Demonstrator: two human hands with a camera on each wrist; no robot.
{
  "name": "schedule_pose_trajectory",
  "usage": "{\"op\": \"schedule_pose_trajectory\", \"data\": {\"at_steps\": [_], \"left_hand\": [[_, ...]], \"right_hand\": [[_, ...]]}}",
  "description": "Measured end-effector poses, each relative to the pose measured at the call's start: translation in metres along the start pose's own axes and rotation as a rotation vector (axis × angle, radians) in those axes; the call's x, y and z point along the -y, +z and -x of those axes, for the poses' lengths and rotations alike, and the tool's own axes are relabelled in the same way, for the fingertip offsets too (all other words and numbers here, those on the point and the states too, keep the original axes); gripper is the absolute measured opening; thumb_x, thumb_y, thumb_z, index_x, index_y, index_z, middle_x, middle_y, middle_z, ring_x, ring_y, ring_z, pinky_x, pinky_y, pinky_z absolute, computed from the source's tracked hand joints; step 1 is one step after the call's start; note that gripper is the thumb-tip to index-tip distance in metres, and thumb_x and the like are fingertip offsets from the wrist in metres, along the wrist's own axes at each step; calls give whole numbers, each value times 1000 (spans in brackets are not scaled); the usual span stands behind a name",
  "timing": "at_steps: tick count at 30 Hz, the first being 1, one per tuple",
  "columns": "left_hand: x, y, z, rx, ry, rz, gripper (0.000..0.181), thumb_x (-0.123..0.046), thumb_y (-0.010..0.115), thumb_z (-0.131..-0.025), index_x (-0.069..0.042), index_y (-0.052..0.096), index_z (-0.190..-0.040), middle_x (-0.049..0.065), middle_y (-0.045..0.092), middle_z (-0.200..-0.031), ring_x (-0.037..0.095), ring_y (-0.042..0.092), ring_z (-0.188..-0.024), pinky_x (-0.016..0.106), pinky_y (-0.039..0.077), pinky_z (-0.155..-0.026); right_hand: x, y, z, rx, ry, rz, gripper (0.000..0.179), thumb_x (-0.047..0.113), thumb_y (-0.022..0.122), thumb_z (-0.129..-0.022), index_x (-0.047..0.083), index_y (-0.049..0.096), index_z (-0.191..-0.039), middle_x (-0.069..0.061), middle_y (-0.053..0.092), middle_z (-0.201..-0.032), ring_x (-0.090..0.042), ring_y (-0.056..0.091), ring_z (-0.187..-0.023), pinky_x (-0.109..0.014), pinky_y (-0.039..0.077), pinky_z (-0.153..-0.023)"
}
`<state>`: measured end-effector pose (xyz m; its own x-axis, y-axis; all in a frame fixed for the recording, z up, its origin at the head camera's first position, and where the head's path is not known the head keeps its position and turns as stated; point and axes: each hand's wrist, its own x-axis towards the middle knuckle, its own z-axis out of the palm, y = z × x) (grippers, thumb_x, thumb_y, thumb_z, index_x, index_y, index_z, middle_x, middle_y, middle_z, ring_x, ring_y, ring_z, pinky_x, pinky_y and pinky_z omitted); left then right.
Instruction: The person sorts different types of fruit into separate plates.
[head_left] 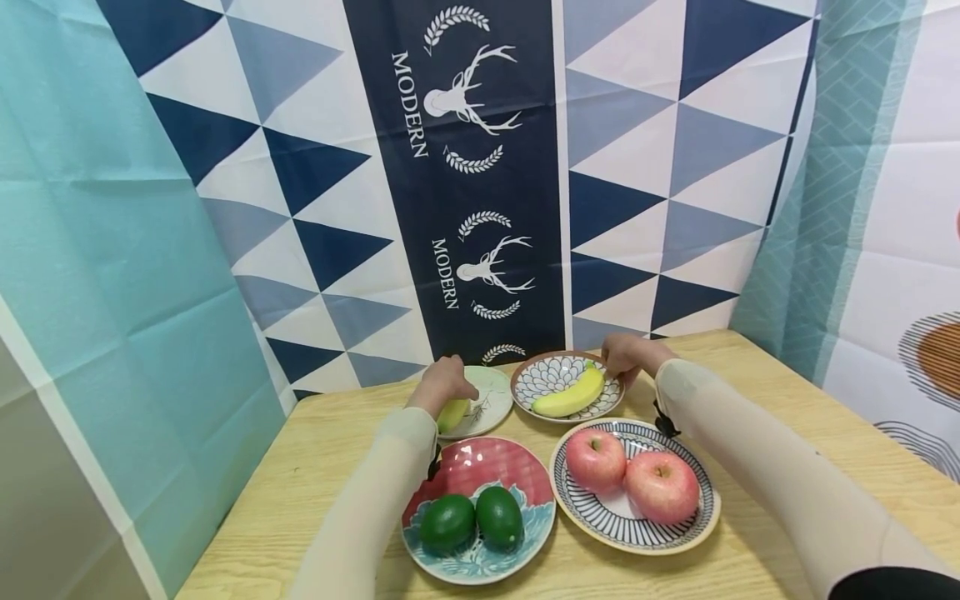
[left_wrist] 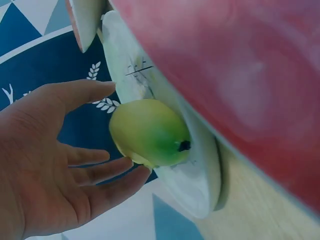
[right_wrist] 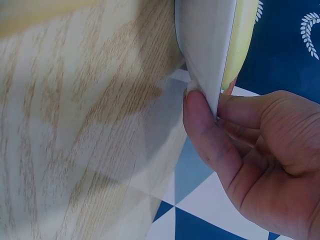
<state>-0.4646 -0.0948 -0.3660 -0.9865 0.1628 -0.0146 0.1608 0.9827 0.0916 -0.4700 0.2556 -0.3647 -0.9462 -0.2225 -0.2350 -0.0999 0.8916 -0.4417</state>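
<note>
At the back left of the table, my left hand (head_left: 444,385) is over a pale plate (head_left: 491,408) that bears a yellow-green mango (left_wrist: 150,132). In the left wrist view the thumb stands apart from the fingers, and the fingertips reach the mango's side without closing round it. My right hand (head_left: 633,357) pinches the rim of a brown-edged, petal-patterned plate (head_left: 542,379) between thumb and finger. A yellow banana (head_left: 572,397) lies on that plate. The right wrist view shows the plate's pale underside (right_wrist: 202,45) beside the fingers.
Nearer me, a red and blue plate (head_left: 495,454) holds two dark green fruits (head_left: 498,517). Right of it, a striped plate (head_left: 633,542) carries two pink apples (head_left: 662,487) close to my right forearm. A patterned cloth (head_left: 495,192) hangs behind the wooden table (head_left: 300,492).
</note>
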Motion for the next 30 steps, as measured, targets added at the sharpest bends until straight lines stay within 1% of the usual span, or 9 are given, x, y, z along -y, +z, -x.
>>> {"op": "schedule_pose_trajectory", "data": {"at_steps": [3,4,7,10,16,20,23,26,30], "left_hand": [[2,3,2,-8,-12,7,60,-35,82,-86,1,62,-129,15,66,-118,28,61,-97,41,54,-94],[2,4,4,-14,-12,11,55,-34,82,-86,0,63,-125,14,65,-114,28,60,-95,40,54,-93],[2,5,10,-27,-10,17,48,-31,80,-85,0,65,-119,13,64,-109,28,59,-93,39,53,-89],[2,6,14,-34,-2,33,44,-28,79,-85,1,65,-115,14,62,-105,28,58,-92,38,53,-87],[1,8,14,-40,5,32,39,-23,76,-84,0,64,-113,14,62,-104,30,58,-92,41,53,-86],[0,9,10,-27,2,22,37,-22,75,-85,-1,63,-114,14,63,-103,30,59,-91,42,53,-86],[-3,7,7,-25,3,24,39,-23,73,-86,-2,62,-116,13,62,-102,29,59,-90,41,52,-86],[-7,1,6,-57,18,30,41,-23,74,-85,-1,61,-118,13,62,-101,29,59,-90,42,54,-86],[-16,-12,6,-92,50,24,44,-23,75,-85,-2,61,-121,12,63,-101,30,60,-91,43,55,-86]], "right_hand": [[0,-1,1,10,11,-12,33,-1,67,-99,-18,56,-125,-25,64,-105,-21,74,-75,-31,62,-69],[0,-2,1,17,11,-15,32,-1,67,-99,-18,56,-124,-26,64,-105,-21,75,-76,-31,63,-70],[0,-4,1,38,15,-29,29,0,66,-100,-17,56,-121,-26,64,-104,-21,75,-76,-31,62,-69],[1,-4,1,38,14,-32,29,0,67,-99,-17,57,-121,-26,64,-103,-21,75,-74,-31,63,-69],[1,0,0,3,30,-26,32,-1,68,-99,-17,57,-125,-25,64,-107,-21,74,-74,-32,63,-68],[1,2,1,1,13,-20,36,-1,69,-99,-18,56,-128,-27,64,-109,-21,73,-73,-31,62,-67],[0,3,3,6,1,-20,37,-1,69,-99,-19,56,-128,-26,65,-107,-20,74,-71,-31,62,-67],[-1,2,2,9,-9,-17,37,-1,69,-99,-19,56,-128,-25,66,-105,-20,75,-71,-32,63,-67],[-1,1,0,5,-11,-22,35,-2,67,-99,-20,55,-127,-27,65,-107,-22,75,-73,-32,63,-68]]}}
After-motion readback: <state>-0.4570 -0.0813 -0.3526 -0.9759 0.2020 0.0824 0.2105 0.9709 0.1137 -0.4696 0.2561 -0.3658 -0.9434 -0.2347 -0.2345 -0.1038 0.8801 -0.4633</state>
